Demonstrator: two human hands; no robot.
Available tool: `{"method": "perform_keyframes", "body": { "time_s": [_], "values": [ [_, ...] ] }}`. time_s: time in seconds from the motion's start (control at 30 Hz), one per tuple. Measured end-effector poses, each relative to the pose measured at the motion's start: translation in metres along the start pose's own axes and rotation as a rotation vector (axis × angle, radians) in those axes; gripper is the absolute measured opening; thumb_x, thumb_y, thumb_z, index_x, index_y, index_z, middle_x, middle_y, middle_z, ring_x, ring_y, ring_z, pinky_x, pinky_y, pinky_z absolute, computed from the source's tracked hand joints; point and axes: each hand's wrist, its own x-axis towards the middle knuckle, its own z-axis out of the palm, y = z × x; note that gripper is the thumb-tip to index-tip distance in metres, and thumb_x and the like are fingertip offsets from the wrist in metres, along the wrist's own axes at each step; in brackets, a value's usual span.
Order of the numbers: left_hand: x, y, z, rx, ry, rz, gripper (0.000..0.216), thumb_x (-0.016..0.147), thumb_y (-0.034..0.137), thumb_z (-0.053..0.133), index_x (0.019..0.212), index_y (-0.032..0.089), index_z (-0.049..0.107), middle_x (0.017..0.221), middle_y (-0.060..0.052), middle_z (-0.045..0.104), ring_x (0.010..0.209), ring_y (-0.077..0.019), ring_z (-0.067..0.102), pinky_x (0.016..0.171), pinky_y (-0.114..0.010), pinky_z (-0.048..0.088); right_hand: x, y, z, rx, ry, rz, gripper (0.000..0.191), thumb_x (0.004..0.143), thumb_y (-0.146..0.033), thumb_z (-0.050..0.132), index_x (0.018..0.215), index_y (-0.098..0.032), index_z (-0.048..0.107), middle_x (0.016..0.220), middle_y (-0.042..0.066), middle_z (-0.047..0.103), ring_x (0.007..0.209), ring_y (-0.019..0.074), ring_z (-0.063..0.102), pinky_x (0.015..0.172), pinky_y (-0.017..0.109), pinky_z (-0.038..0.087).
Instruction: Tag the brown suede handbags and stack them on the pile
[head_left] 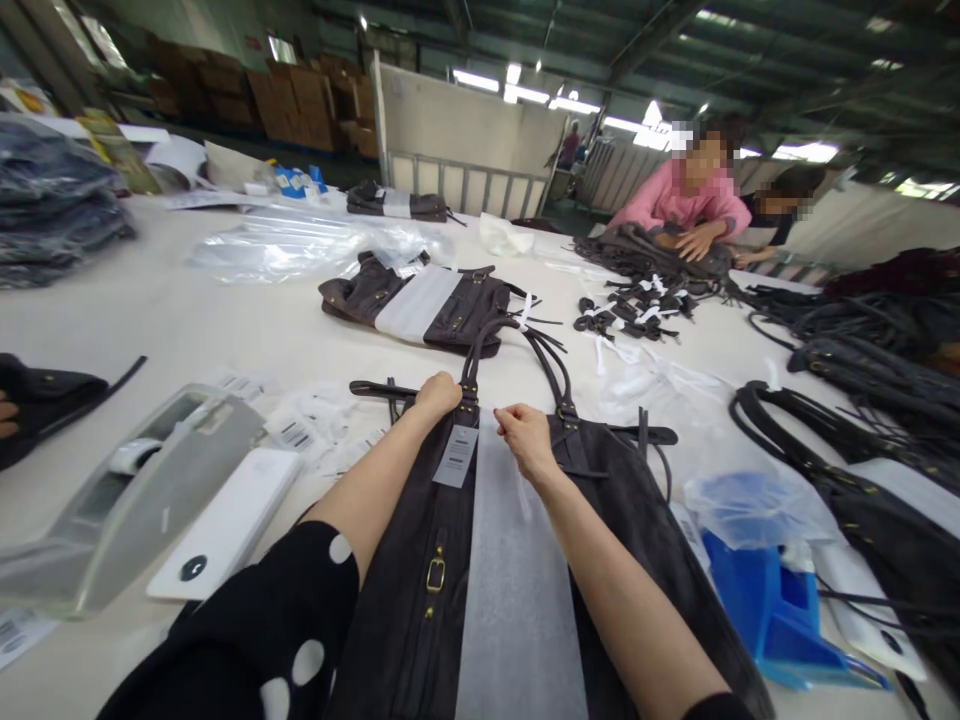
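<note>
A large dark brown handbag [622, 500] lies flat in front of me, its two handles [480, 345] pointing away and joined by a white tie [527, 312]. A white paper strip [517, 600] runs down its middle, beside a brass buckle [436, 574]. My left hand [439, 393] is closed at the bag's top edge, by the left handle's base; its fingertips are hidden. Below it hangs a grey printed tag [456, 456]. My right hand [525, 437] is pinched over the upper end of the strip; what its fingertips hold is too small to make out.
Another wrapped handbag [472, 305] lies just beyond. Left are a clear tape dispenser [135, 490], a white device [225, 525] and barcode labels [300, 425]. A blue dispenser [772, 610] and more bags [885, 500] sit right. Across the table, a person in pink [682, 195] handles dark bags.
</note>
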Motion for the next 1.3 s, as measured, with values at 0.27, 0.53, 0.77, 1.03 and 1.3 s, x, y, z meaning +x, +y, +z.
{"method": "perform_keyframes", "body": {
  "time_s": [0.27, 0.53, 0.77, 1.03, 1.3],
  "values": [
    [0.013, -0.004, 0.013, -0.233, -0.098, -0.089, 0.026, 0.052, 0.024, 0.071, 0.047, 0.015, 0.047, 0.040, 0.003, 0.043, 0.042, -0.0100, 0.042, 0.043, -0.023, 0.027, 0.028, -0.008, 0.014, -0.659, 0.037, -0.152, 0.024, 0.084, -0.036, 0.048, 0.083, -0.021, 0.066, 0.083, 0.006, 0.067, 0.077, 0.0172, 0.059, 0.063, 0.025, 0.036],
    [0.002, -0.013, 0.008, -0.514, -0.214, -0.040, 0.026, 0.051, 0.033, 0.071, 0.058, 0.013, 0.056, 0.044, 0.005, 0.045, 0.040, -0.0044, 0.034, 0.040, -0.020, 0.020, 0.036, -0.006, 0.029, -0.797, 0.010, -0.174, 0.027, 0.085, -0.039, 0.045, 0.085, -0.021, 0.066, 0.085, 0.007, 0.067, 0.077, 0.0188, 0.060, 0.062, 0.026, 0.035],
    [0.003, -0.019, 0.012, -0.616, -0.232, 0.015, 0.028, 0.049, 0.035, 0.072, 0.060, 0.012, 0.059, 0.051, 0.003, 0.052, 0.044, -0.0050, 0.039, 0.041, -0.019, 0.021, 0.046, -0.004, 0.030, -0.664, -0.103, -0.112, 0.023, 0.079, -0.039, 0.053, 0.077, -0.022, 0.068, 0.076, 0.003, 0.067, 0.073, 0.0156, 0.059, 0.059, 0.023, 0.034],
    [0.002, -0.021, 0.014, -0.621, -0.202, 0.027, 0.029, 0.051, 0.038, 0.070, 0.060, 0.013, 0.058, 0.051, 0.003, 0.052, 0.044, -0.0051, 0.038, 0.041, -0.020, 0.023, 0.046, -0.003, 0.022, -0.559, -0.177, -0.205, 0.022, 0.079, -0.038, 0.054, 0.074, -0.022, 0.068, 0.069, 0.000, 0.066, 0.066, 0.0129, 0.056, 0.058, 0.022, 0.033],
    [-0.005, -0.021, 0.014, -0.629, -0.230, 0.129, 0.027, 0.053, 0.036, 0.069, 0.060, 0.014, 0.055, 0.052, 0.005, 0.049, 0.046, -0.0050, 0.037, 0.042, -0.019, 0.023, 0.047, -0.003, 0.032, -0.668, -0.078, -0.044, 0.026, 0.080, -0.039, 0.048, 0.081, -0.018, 0.064, 0.080, 0.008, 0.066, 0.078, 0.0205, 0.060, 0.065, 0.027, 0.039]
  ]
}}
